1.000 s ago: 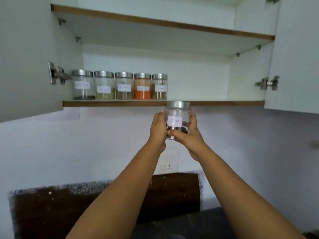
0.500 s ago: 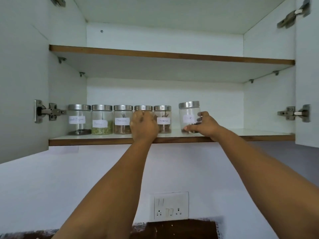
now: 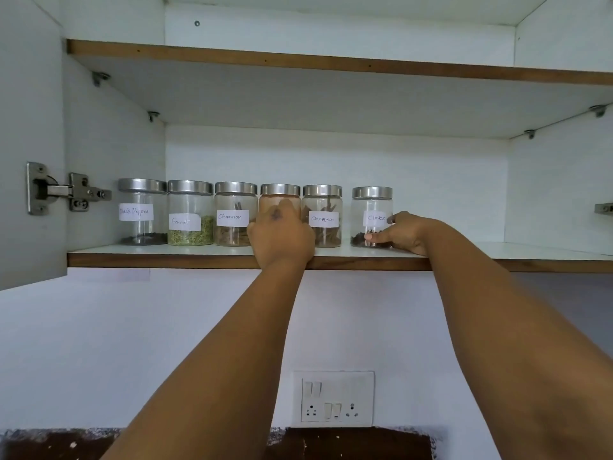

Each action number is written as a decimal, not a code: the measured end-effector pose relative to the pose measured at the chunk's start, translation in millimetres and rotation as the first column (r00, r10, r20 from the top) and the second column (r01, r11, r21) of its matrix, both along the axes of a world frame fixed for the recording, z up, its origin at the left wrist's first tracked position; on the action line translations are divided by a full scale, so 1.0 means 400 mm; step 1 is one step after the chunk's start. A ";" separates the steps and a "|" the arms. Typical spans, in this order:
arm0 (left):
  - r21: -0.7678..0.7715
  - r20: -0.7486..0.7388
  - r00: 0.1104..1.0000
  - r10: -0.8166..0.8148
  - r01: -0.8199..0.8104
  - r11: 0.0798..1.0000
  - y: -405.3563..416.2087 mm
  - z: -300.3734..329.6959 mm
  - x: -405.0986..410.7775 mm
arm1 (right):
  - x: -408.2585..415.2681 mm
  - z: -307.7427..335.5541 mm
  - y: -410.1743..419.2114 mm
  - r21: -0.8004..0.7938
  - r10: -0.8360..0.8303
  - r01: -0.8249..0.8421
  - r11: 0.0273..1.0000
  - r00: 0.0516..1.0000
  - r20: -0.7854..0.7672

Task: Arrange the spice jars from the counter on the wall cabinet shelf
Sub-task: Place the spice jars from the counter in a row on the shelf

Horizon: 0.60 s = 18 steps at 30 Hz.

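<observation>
Open cabinet, lower shelf now bearing six jars. Cloves jar, a second ago mid-air below the shelf, now set down, gapped from the row. Right hand curled round its base, fingertips on the glass. Left hand wrapped on the orange jar beyond its knuckles. Likely next: closing the gap.
</observation>
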<state>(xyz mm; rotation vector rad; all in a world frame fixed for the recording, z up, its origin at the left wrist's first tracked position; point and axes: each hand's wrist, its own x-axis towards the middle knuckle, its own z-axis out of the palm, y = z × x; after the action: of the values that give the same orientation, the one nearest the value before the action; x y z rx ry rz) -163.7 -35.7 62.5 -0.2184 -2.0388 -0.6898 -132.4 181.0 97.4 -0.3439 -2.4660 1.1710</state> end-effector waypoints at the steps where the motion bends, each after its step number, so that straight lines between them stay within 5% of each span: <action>1: -0.011 0.008 1.000 0.004 -0.004 1.000 -0.001 0.001 0.001 | -0.003 0.000 0.003 0.019 -0.004 0.004 1.000 1.000 0.009; 9: 0.026 -0.001 1.000 -0.027 0.027 0.999 -0.004 0.000 0.018 | -0.011 -0.013 -0.021 0.166 -0.061 0.057 0.984 0.998 0.015; 18: 0.048 -0.011 0.999 -0.034 0.034 0.998 -0.002 -0.001 0.016 | -0.011 -0.016 -0.016 0.159 -0.056 0.055 0.986 0.998 0.005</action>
<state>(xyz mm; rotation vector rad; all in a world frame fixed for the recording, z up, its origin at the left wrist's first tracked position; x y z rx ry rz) -157.3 -36.4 62.0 -0.2287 -2.0104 -0.7569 -136.9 174.8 90.9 -0.3704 -2.5211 0.9458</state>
